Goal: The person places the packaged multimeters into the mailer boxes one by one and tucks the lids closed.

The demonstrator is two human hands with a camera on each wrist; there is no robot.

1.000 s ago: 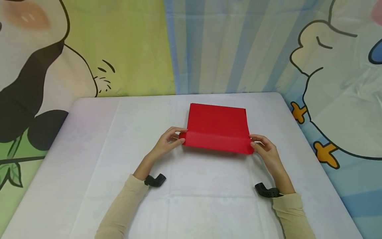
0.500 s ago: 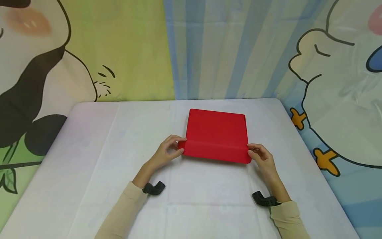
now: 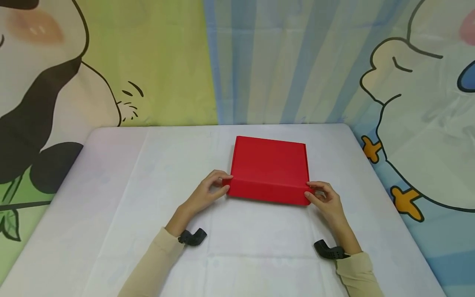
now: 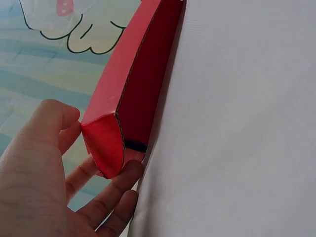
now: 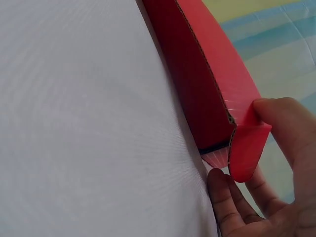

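Observation:
A red cardboard box point(image 3: 270, 159) lies near the middle of the white table, its broad lid facing up. Along its near side the lid's front flap point(image 3: 267, 192) slopes downward, with a small rounded side tab point(image 4: 106, 143) at its end. My left hand point(image 3: 208, 189) holds the flap's left end, thumb at the corner and fingers around the tab. At the opposite end my right hand point(image 3: 326, 200) pinches the flap's corner, its thumb pressing on the red face point(image 5: 242, 106). Both wrist views show a dark gap under the flap's raw corrugated edge; the box's inside is hidden.
The white-covered table point(image 3: 148, 165) runs back to a printed cloth backdrop point(image 3: 274, 62) with cartoon animals. A black wrist camera mount point(image 3: 193, 237) sits on the left wrist, and another mount point(image 3: 329, 250) on the right.
The head view has tilted up, so the scene sits lower in it. The front flap has folded further down, and the right thumb has shifted onto its face.

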